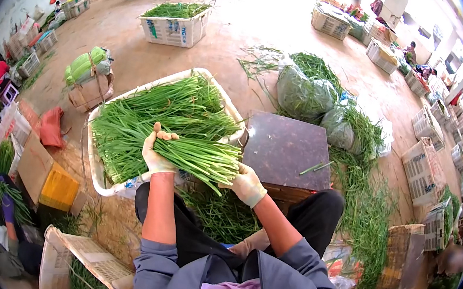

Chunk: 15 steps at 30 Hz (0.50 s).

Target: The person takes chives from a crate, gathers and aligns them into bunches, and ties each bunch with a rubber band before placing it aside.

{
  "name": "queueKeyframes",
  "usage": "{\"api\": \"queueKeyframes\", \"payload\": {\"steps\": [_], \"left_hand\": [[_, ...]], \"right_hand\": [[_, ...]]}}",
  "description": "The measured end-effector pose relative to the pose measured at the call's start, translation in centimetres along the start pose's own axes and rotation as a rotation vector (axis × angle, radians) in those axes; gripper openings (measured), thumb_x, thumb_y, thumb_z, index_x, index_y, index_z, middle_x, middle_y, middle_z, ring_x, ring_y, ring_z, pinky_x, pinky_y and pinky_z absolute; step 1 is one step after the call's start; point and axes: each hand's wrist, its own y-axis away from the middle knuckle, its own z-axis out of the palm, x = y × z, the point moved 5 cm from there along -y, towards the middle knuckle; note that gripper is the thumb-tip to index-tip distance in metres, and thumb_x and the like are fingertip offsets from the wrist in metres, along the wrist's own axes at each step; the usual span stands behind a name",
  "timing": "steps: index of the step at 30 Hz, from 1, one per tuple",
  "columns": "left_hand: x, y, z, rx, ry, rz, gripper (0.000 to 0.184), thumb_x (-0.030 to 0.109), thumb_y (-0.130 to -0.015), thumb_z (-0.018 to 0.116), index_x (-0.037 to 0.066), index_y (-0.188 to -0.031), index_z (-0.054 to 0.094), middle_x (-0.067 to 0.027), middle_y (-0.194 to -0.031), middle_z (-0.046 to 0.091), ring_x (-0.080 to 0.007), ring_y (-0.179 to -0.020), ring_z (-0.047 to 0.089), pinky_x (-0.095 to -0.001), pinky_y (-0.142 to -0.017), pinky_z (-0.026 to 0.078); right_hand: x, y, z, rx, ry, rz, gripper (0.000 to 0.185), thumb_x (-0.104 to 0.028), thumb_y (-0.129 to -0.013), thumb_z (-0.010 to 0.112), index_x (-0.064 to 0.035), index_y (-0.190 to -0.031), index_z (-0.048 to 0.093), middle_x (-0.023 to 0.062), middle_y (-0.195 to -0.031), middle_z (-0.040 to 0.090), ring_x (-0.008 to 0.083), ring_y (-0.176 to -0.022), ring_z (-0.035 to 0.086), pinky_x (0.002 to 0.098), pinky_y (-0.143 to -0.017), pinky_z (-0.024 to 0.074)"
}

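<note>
A thick bunch of long green chives (198, 156) lies sideways between my two gloved hands, over the front of a white plastic crate (102, 186). My left hand (158, 152) is closed round the bunch at its left part, with thumb and fingertips showing above it. At the right, my right hand (246, 185) grips the pale stalk ends, its fingers partly hidden behind them. Beneath and beyond the bunch, more chives (155, 103) heap the crate nearly to its rim.
A dark square-topped table (286, 148) with a few loose stalks stands right of the crate. Beyond it are plastic bags of greens (307, 93). Loose greens (363, 201) litter the floor at right. Another filled crate (173, 27) stands ahead. People sit along both sides.
</note>
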Motion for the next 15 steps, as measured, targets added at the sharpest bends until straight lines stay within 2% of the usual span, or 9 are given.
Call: {"api": "queueKeyframes", "payload": {"steps": [2, 5, 6, 8, 9, 10, 12, 14, 15], "left_hand": [[0.3, -0.1, -0.4, 0.012, -0.007, 0.022, 0.027, 0.015, -0.091, 0.054, 0.003, -0.114, 0.062, -0.0011, -0.072, 0.059, -0.0192, -0.070, 0.057, -0.0412, -0.080, 0.048], [0.8, -0.5, -0.7, 0.005, 0.013, 0.017, 0.027, 0.015, -0.091, 0.054, 0.004, -0.114, 0.062, -0.0010, -0.073, 0.058, -0.0190, -0.069, 0.056, -0.0417, -0.079, 0.048], [0.9, -0.7, -0.7, -0.019, 0.008, 0.020, 0.026, 0.014, -0.091, 0.054, 0.004, -0.114, 0.062, -0.0010, -0.073, 0.057, -0.0190, -0.068, 0.056, -0.0419, -0.079, 0.048], [1.0, -0.6, -0.6, -0.037, -0.009, 0.031, 0.026, 0.013, -0.091, 0.054, 0.005, -0.115, 0.060, -0.0015, -0.073, 0.055, -0.0196, -0.067, 0.055, -0.0424, -0.079, 0.048], [0.9, -0.5, -0.4, -0.032, -0.035, 0.031, 0.026, 0.013, -0.091, 0.054, 0.005, -0.115, 0.059, -0.0018, -0.073, 0.055, -0.0199, -0.067, 0.055, -0.0425, -0.079, 0.048], [0.6, -0.3, -0.1, -0.028, -0.060, 0.031, 0.026, 0.012, -0.090, 0.055, 0.005, -0.115, 0.058, -0.0020, -0.073, 0.055, -0.0203, -0.067, 0.054, -0.0426, -0.079, 0.048], [-0.2, -0.1, 0.6, -0.076, -0.151, 0.022, 0.031, 0.011, -0.090, 0.056, 0.005, -0.120, 0.052, -0.0038, -0.074, 0.055, -0.0212, -0.069, 0.056, -0.0423, -0.079, 0.049], [-2.1, 0.9, 2.5, -0.122, -0.242, -0.012, 0.035, 0.010, -0.089, 0.057, 0.004, -0.122, 0.050, -0.0051, -0.075, 0.055, -0.0217, -0.070, 0.056, -0.0431, -0.080, 0.049], [-3.4, 1.4, 3.7, -0.194, -0.331, -0.023, 0.038, 0.010, -0.088, 0.059, 0.001, -0.123, 0.049, -0.0057, -0.076, 0.055, -0.0217, -0.071, 0.057, -0.0433, -0.082, 0.050]], "right_hand": [[-0.4, 0.7, -0.2, -0.042, 0.030, 0.035, 0.034, -0.006, -0.093, 0.061, 0.0011, -0.126, 0.057, 0.0091, -0.117, 0.066, 0.0185, -0.099, 0.067, 0.0342, -0.082, 0.0573], [-2.2, 1.6, -1.2, -0.070, 0.467, 0.013, 0.038, -0.005, -0.092, 0.057, 0.0029, -0.128, 0.056, 0.0089, -0.112, 0.068, 0.0181, -0.097, 0.067, 0.0313, -0.081, 0.0568], [-2.9, 1.4, -2.6, 0.033, 0.582, -0.102, 0.031, -0.006, -0.092, 0.059, 0.0032, -0.121, 0.061, 0.0093, -0.104, 0.070, 0.0147, -0.093, 0.067, 0.0282, -0.080, 0.0552], [-5.8, 2.1, -3.3, 0.305, 0.942, -0.516, 0.024, -0.006, -0.091, 0.062, 0.0026, -0.113, 0.065, 0.0090, -0.097, 0.072, 0.0125, -0.089, 0.067, 0.0259, -0.079, 0.0535], [-6.4, 2.3, -3.4, 0.394, 0.811, -0.581, 0.018, -0.005, -0.090, 0.066, 0.0015, -0.106, 0.068, 0.0084, -0.095, 0.072, 0.0118, -0.087, 0.066, 0.0250, -0.079, 0.0526], [-7.0, 2.4, -3.1, 0.395, 0.815, -0.643, 0.023, -0.004, -0.088, 0.068, 0.0021, -0.110, 0.066, 0.0092, -0.098, 0.072, 0.0128, -0.088, 0.066, 0.0248, -0.079, 0.0532], [-9.1, 3.9, 1.8, 0.232, 0.872, -0.645, 0.043, -0.011, -0.082, 0.076, 0.0024, -0.120, 0.061, 0.0148, -0.111, 0.068, 0.0210, -0.101, 0.066, 0.0314, -0.088, 0.0524], [-8.8, 3.8, 5.2, 0.062, 1.246, -0.747, 0.073, -0.020, -0.073, 0.083, 0.0017, -0.134, 0.049, 0.0227, -0.124, 0.058, 0.0325, -0.115, 0.060, 0.0398, -0.098, 0.0474], [-8.2, 3.4, 6.0, 0.018, 1.319, -0.725, 0.086, -0.023, -0.068, 0.085, 0.0013, -0.138, 0.043, 0.0256, -0.127, 0.055, 0.0361, -0.119, 0.055, 0.0419, -0.101, 0.0444]]}}
